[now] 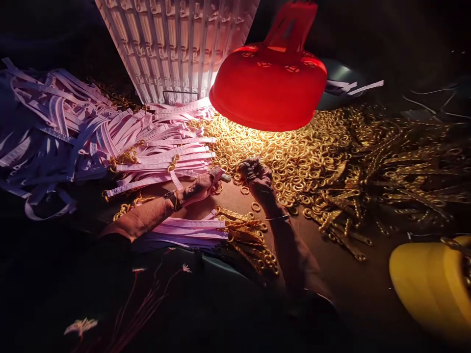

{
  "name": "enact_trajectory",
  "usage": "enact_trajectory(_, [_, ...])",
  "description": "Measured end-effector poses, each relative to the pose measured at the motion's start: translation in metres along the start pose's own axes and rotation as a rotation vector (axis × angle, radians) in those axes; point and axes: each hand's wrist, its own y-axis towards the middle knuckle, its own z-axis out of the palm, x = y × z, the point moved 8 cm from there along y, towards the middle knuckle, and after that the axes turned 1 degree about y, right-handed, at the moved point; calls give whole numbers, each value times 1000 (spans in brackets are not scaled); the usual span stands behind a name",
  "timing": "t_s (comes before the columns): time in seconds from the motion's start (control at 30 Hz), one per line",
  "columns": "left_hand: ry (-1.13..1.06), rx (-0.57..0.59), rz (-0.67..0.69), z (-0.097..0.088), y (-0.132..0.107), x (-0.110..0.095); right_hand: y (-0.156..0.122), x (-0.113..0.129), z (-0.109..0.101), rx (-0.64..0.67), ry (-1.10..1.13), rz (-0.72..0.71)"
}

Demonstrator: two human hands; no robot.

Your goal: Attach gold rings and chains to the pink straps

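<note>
My left hand (202, 186) is closed, its covered thumb pointing right, at the right ends of the pink fabric straps (165, 169). One strap runs behind this hand, and a gold ring shows just under its fingertips; what it grips is hidden. To the right, my right hand (257, 177) is curled shut at the near edge of a heap of gold rings (290, 166). Its fingers hide whatever is in them. A few loose rings (255, 207) lie on the brown tabletop (235, 198) beside it. Between my forearms lie pink straps (191, 229) with gold chain-like pieces (250, 235).
A red lamp (268, 88) hangs low over the rings. Behind it leans a ribbed, pale panel (176, 49). More straps (62, 108) pile up at left, with twisted gold pieces (397, 166) at right. A yellow container (419, 284) lies at the lower right.
</note>
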Motion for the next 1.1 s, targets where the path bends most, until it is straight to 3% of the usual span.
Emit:
enact_trajectory(0.1, [-2,-1,9,7,-4,-3,-15,-17,19,58,-85,32])
enact_trajectory(0.27, [-2,-48,-53,4,-19,1,-25,-37,29,48,-149,53])
enact_trajectory(0.53, [-6,6,-158,5,-35,11,-43,-27,36,33,-340,-23])
enact_trajectory(0.63, [120,39,-99,10,-44,6,-43,-35,38,75,-306,-8])
enact_trajectory(0.77, [254,-26,38,10,-52,-5,-36,-45,39,130,-281,53])
enact_trajectory(0.93, [350,-78,43,4,-46,-16,-28,-17,41,148,-352,-59])
enact_trajectory(1.1, [404,9,8,1,-51,-35,-50,16,51,319,-554,-162])
